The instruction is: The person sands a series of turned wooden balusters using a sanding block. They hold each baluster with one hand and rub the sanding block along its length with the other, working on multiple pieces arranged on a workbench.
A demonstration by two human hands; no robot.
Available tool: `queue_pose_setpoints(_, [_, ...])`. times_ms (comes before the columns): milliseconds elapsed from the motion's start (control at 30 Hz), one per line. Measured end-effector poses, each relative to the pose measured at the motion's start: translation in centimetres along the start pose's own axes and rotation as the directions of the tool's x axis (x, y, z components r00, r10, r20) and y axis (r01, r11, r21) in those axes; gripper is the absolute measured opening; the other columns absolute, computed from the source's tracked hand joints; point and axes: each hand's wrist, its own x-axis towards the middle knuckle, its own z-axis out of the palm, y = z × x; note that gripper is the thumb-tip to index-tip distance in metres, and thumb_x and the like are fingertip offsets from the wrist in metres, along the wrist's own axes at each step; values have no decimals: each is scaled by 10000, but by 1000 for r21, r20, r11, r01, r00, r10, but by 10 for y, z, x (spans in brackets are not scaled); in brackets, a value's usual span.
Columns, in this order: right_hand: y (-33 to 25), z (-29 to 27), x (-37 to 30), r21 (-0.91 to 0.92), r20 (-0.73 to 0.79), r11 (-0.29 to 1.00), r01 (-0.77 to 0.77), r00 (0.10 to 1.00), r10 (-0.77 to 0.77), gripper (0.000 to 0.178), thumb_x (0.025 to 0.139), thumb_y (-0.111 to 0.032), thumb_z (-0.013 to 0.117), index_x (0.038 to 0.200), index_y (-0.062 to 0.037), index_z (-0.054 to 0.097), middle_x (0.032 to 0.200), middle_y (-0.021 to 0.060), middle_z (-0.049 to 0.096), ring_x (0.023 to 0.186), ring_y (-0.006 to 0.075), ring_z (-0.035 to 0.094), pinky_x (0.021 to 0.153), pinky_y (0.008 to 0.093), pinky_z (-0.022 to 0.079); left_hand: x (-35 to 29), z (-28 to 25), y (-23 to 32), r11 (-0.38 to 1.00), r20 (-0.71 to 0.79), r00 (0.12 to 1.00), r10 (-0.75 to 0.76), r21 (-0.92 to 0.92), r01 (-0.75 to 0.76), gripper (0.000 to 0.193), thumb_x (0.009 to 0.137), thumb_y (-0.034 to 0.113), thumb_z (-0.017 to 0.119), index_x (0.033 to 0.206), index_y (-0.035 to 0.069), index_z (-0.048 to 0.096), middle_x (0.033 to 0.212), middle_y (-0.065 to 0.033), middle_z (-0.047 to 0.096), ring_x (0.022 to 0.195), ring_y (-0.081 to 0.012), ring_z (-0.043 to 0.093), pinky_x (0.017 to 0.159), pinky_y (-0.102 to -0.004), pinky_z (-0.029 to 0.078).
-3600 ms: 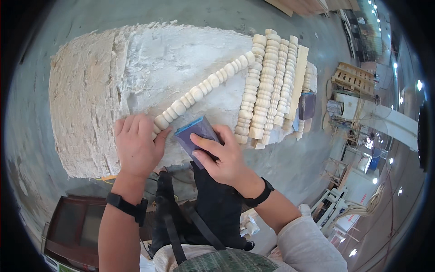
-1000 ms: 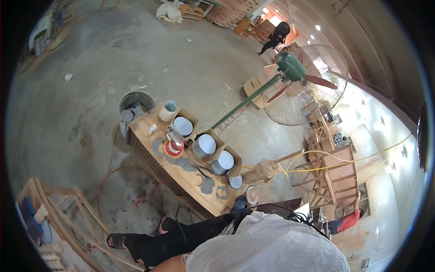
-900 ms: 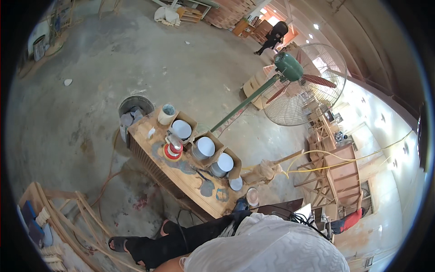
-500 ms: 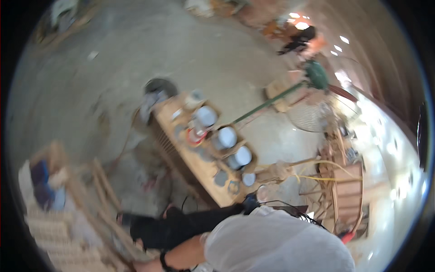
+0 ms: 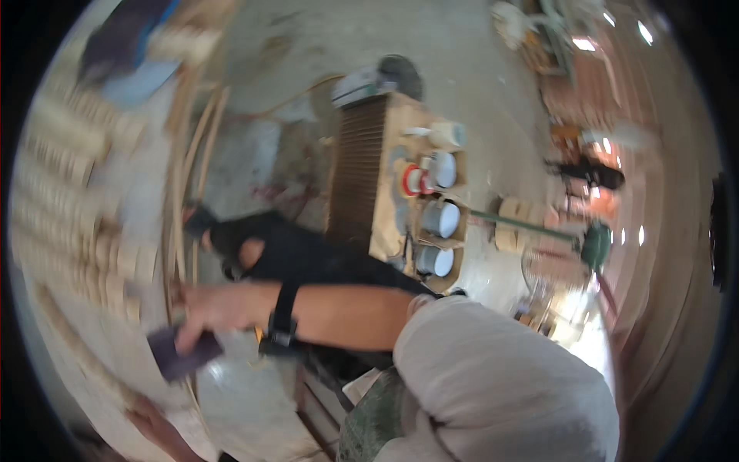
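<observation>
From the pale grey sleeve my right arm, with a black wrist strap, stretches left across the view. My right hand (image 5: 209,309) is closed on a dark purple sheet (image 5: 183,356), perhaps sandpaper; motion blur hides its surface. The sheet lies beside a long, thin wooden edge at the worktable. Lower left, my left hand (image 5: 152,423) is at the near end of a slim curved wooden rod (image 5: 81,346). Its fingers appear closed round that end, though they are blurred. The rod runs from there toward the far left over the pale tabletop (image 5: 142,204).
Rows of small pale wooden pieces (image 5: 92,262) cover the tabletop, near a dark blue bundle (image 5: 127,38). A black-clothed leg (image 5: 323,254) lies beyond my right arm. Farther off stand a slatted wooden crate (image 5: 358,177) bearing cans (image 5: 440,219) and a green-poled fan (image 5: 594,246).
The view has swung toward the worktable, so crate and fan sit farther right. My right hand, earlier cut off at the lower edge, now shows with the purple sheet. My left hand has come into view.
</observation>
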Motion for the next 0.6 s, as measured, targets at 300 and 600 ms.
queue_pose_setpoints(300, [-40, 6, 26, 29, 44, 990, -135, 990, 134, 567, 856, 99, 714, 1391, -13, 563, 1287, 129, 690, 1094, 263, 718, 939, 428, 612, -29, 8, 63, 988, -213, 969, 126, -61, -142, 368, 1075, 293, 655, 1225, -39, 596, 1012, -105, 623, 914, -172, 537, 854, -340, 467])
queue_pose_setpoints(600, [-56, -20, 24, -102, 229, 967, -235, 940, 253, 313, 968, -118, 643, 1239, 38, 659, 1175, 178, 735, 1012, 315, 734, 808, 490, 612, -58, 55, 91, 982, -658, 736, 161, 33, -185, 317, 993, 294, 736, 1086, 0, 664, 931, -143, 657, 859, -300, 620, 825, -402, 490])
